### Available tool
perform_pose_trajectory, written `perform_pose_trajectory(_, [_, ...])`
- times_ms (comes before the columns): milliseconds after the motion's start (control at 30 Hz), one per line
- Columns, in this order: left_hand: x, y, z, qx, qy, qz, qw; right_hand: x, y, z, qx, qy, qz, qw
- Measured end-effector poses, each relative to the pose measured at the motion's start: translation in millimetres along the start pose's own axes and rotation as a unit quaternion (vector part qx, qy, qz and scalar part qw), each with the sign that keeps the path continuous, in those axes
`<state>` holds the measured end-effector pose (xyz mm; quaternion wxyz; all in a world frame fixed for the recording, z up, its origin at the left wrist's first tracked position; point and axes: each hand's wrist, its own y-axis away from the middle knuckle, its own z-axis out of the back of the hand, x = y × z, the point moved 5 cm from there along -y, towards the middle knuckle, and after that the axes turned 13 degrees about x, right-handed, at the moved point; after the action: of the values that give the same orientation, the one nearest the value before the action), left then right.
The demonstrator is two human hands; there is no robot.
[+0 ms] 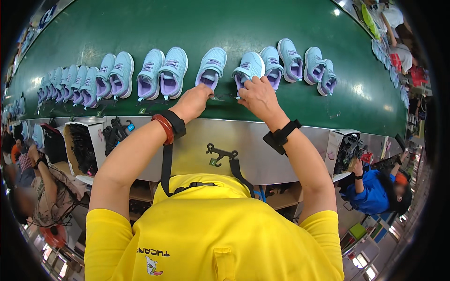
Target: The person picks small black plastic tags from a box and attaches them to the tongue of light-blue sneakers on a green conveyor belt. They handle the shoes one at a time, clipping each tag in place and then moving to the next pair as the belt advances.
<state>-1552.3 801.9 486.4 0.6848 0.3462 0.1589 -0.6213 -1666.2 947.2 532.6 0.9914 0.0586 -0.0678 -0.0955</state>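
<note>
My left hand (194, 102) has its fingers drawn together at the heel of a light-blue child's sneaker (216, 56); my right hand (261, 99) bends its fingers over the heel of the next sneaker (251, 62). What either pinches, I can't tell. Both sneakers sit on the green tabletop (225, 23), a black plastic hanger (225, 97) between their heels. Another black hanger (221, 152) lies on the metal ledge (267, 161) nearer me. Farther out, a white carton (99, 144) on my left holds a dark bundle, its pieces indistinct; a right-hand carton (331, 151) holds heaped black hangers (349, 146).
</note>
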Motion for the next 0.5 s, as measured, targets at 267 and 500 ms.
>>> perform_pose_trajectory(267, [-3.8,-3.2,-3.8,0.021,0.0,0.025,0.999,1.3,-6.2,-8.8,0.001,0.006,-0.001,1.0])
perform_pose_trajectory(500, [-26.3,3.5,17.7,-0.055,0.23,-0.087,0.968,-13.9,-10.1,-4.2,-0.092,-0.071,-0.059,0.991])
